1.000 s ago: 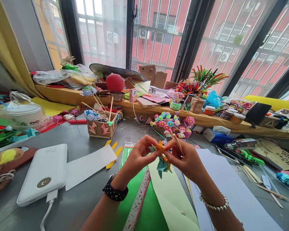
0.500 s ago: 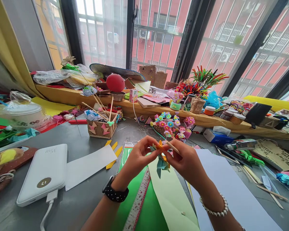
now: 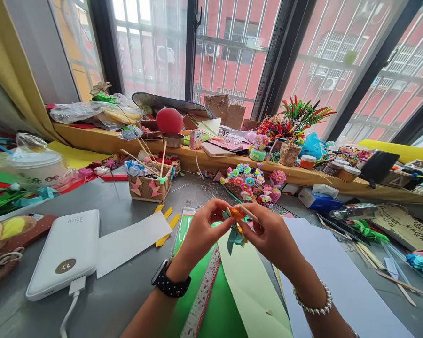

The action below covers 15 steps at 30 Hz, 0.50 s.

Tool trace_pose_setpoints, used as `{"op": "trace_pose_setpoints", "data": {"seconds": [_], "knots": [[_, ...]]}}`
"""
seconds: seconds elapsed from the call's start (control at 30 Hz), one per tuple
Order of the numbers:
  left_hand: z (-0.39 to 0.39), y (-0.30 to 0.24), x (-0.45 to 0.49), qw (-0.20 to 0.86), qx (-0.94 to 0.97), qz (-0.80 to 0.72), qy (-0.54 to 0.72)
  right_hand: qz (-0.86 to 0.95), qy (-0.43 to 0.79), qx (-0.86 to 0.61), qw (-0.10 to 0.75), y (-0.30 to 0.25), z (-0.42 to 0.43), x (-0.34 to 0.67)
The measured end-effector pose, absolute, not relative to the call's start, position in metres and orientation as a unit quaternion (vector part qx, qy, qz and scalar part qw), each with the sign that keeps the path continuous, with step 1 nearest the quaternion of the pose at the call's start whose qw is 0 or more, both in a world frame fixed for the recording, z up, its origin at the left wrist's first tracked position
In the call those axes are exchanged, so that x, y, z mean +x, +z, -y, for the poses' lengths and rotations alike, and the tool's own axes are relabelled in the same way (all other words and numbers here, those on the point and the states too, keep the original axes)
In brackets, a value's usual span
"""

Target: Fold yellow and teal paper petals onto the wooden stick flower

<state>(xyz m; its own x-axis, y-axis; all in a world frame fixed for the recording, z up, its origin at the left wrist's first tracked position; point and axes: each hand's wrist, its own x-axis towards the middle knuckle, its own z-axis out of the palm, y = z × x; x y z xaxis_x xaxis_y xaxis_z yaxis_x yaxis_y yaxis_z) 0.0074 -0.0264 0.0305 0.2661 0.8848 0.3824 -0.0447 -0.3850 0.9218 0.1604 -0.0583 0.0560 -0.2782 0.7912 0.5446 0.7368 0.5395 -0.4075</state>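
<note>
Both my hands meet over the middle of the grey table (image 3: 127, 286). My left hand (image 3: 203, 231) pinches a small folded paper flower (image 3: 235, 224) with orange petals on top and teal petals below. My right hand (image 3: 268, 234) grips the same flower from the right and also holds a thin wooden stick (image 3: 248, 213) that slants up to the left across its fingers. Under the hands lie a green sheet (image 3: 216, 312), a pale green paper strip (image 3: 252, 286) and a patterned ruler (image 3: 202, 295). A black watch is on my left wrist, a bead bracelet on my right.
A white power bank (image 3: 65, 251) with its cable lies at the left beside a white paper (image 3: 130, 241). A cardboard box with sticks (image 3: 150, 185) and a bunch of paper flowers (image 3: 250, 180) stand behind the hands. A large white sheet (image 3: 338, 277) covers the right. The window ledge (image 3: 91, 136) is crowded with craft materials.
The stick in my right hand has tipped from nearly upright to a flatter slant. Both hands have drawn slightly closer around the flower.
</note>
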Motion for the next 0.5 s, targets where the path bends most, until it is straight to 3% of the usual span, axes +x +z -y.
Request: {"op": "trace_pose_setpoints", "data": {"seconds": [0.27, 0.5], "knots": [[0.0263, 0.0261, 0.0092, 0.45, 0.667, -0.306, 0.509, 0.793, 0.028, -0.503, 0.341, 0.0556, 0.0569, 0.1599], [0.0228, 0.0268, 0.0058, 0.51, 0.637, -0.266, 0.513, 0.787, 0.045, -0.5, 0.358, 0.0564, 0.0581, 0.1594]]}}
